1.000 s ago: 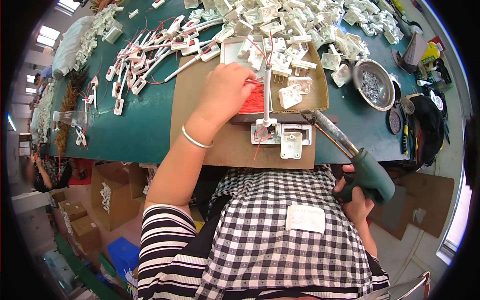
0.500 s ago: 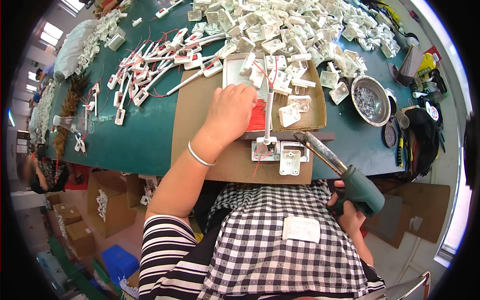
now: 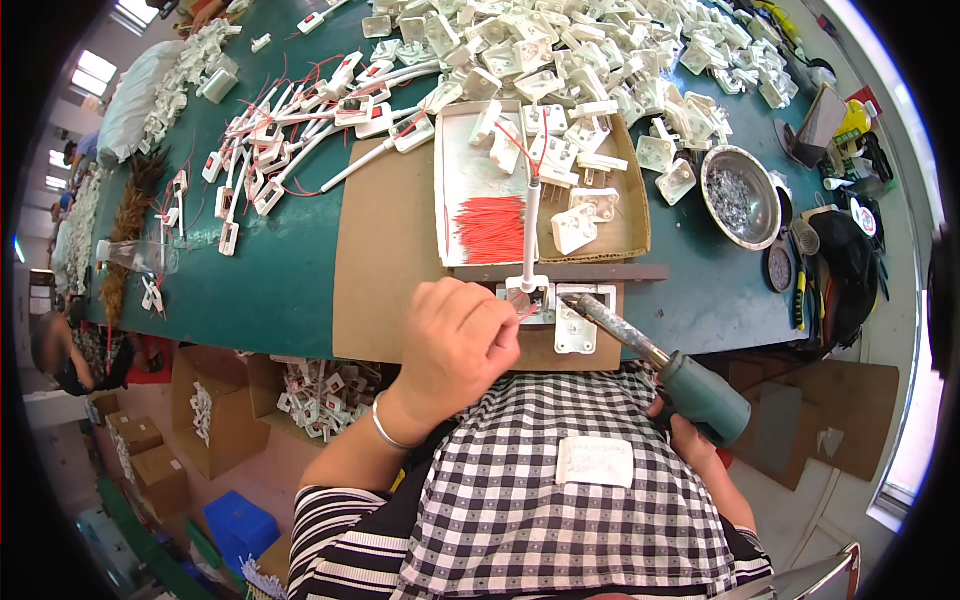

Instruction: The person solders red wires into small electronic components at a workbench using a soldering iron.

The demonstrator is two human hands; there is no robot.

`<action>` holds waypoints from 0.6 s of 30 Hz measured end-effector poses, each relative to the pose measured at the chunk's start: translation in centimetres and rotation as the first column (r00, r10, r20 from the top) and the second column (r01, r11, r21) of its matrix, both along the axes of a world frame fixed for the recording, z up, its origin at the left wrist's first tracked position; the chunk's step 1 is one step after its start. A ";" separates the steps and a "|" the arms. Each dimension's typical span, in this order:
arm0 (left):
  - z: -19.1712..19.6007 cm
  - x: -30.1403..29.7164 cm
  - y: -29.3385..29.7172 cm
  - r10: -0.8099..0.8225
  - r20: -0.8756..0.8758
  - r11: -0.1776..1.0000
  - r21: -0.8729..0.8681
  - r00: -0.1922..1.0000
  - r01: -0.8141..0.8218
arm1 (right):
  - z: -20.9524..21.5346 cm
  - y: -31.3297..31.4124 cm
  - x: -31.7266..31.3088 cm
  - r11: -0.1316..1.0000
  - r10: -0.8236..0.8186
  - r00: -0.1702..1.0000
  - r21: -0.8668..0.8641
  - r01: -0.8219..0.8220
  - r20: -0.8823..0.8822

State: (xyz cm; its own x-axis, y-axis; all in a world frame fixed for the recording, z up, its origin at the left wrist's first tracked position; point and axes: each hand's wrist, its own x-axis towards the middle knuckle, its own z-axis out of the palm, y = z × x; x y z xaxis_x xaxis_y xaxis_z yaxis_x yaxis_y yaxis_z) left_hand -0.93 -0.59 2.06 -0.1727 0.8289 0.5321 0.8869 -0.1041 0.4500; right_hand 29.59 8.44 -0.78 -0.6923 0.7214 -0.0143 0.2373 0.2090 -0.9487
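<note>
My left hand [image 3: 460,340] is closed in a pinch beside a small white plastic housing [image 3: 541,284], and a thin red wire [image 3: 528,314] shows at its fingertips. The housing sits in a metal holder, with a white tube [image 3: 531,225] standing up from it and red wires coming out at the tube's top. My right hand [image 3: 690,435] grips a green soldering gun [image 3: 706,400] by its handle. The gun's dark tip points left, close to the housing. In front of the holder rests a white square casing [image 3: 575,331].
A cardboard tray [image 3: 645,225] holds red wires [image 3: 490,228] and white casings behind the holder. White casings [image 3: 540,50] are heaped at the back. Wired tubes [image 3: 350,165] lie to the left, a metal bowl [image 3: 741,198] to the right. Cardboard boxes [image 3: 215,410] stand below the table.
My left hand has come back from the red wires in the tray to the housing, now with a wire at its fingertips. The soldering gun has shifted left and its tip nears the housing.
</note>
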 end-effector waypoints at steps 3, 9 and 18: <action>-1.3 1.0 0.0 0.063 0.044 0.996 -0.067 0.997 -0.060 | 2.1 0.4 -1.6 0.999 0.035 0.996 0.002 -0.036 0.086; -1.3 0.9 0.2 0.001 0.125 0.990 -0.142 0.992 0.017 | 0.1 -0.5 -0.2 0.979 -0.046 0.985 0.206 0.011 0.165; -1.6 1.0 0.1 0.038 0.167 0.982 -0.191 0.985 -0.006 | 1.0 0.2 -0.4 0.985 0.065 0.975 0.141 -0.097 0.213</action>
